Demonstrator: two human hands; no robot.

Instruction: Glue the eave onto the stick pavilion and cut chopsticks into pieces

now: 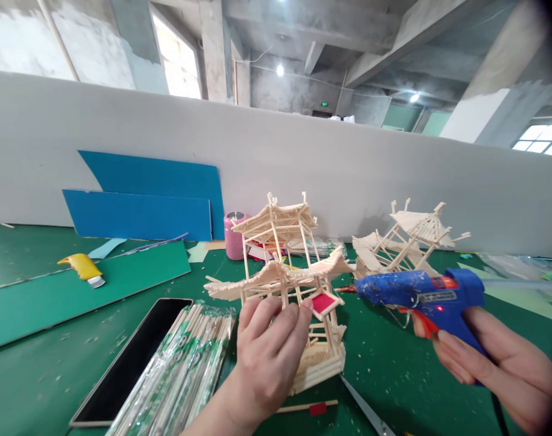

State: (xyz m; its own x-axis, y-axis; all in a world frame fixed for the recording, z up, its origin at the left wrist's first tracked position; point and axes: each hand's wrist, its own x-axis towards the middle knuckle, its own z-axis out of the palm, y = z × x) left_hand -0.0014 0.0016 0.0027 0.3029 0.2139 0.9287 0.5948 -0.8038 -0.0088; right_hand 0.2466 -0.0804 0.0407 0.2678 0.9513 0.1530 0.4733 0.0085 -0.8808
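**Inspector:** Starting with the largest item. The green table [394, 375] is carrying everything. The stick pagoda model [289, 284] is standing upright near the middle of the table, toward the near edge. A second, collapsed-looking stick model [407, 239] is lying behind it, close to the far edge by the grey wall.

**Assistant:** And the hands?

**Inspector:** The left hand [269, 351] is gripping the pagoda model at its lower tier, fingers closed around the thin posts. The right hand [494, 357] is wrapped around the blue glue gun [421, 297], one finger lying on the orange trigger; the nozzle is pointing at the small red panel [322, 303] on the model, just beside it. A red lamp on the gun is glowing, so I am judging it hot.

**Assistant:** Risks?

**Inspector:** First, the left fingertips are sitting just beside the nozzle's target; hot glue could be running onto them. Second, too firm a squeeze could be cracking those slender posts. Third, the gun's cord is trailing off the near right corner and could be dragging at the gun.

**Assistant:** Smaller items?

**Inspector:** A bundle of wrapped sticks [185, 363] and a dark phone [131, 363] are lying near the near edge; glue strings could be reaching them. A loose stick [303, 407] is lying by the model's base. A yellow utility knife [83, 268] is lying well apart toward the left edge.
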